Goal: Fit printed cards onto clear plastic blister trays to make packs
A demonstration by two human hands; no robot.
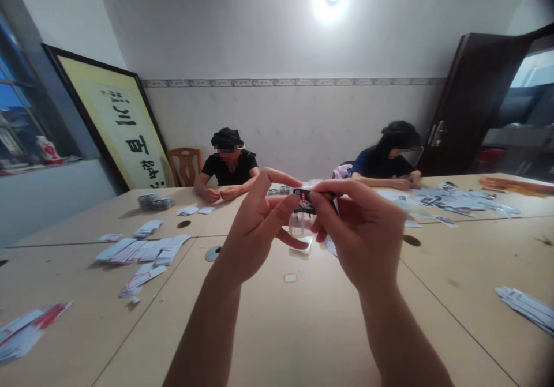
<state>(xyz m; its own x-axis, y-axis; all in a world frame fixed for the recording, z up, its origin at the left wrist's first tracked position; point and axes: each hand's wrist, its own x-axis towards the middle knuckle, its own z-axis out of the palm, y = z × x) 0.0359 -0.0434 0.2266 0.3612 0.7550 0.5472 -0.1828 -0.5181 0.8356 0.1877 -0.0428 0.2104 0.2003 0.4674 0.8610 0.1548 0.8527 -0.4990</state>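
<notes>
Above the table, my left hand and my right hand pinch a small black printed card between thumbs and fingers. It carries red and white print, and my fingertips cover its ends. Just behind it is a clear plastic container, partly hidden by my hands. A small white stack lies on the table below my fingers. Nearer to me, one small white label with a red border lies flat on the wood.
Stacks of white paper slips lie at left, with more at the right edge. Dark bundles stand farther back. Two people sit across the table; a loose card pile spreads before the right one.
</notes>
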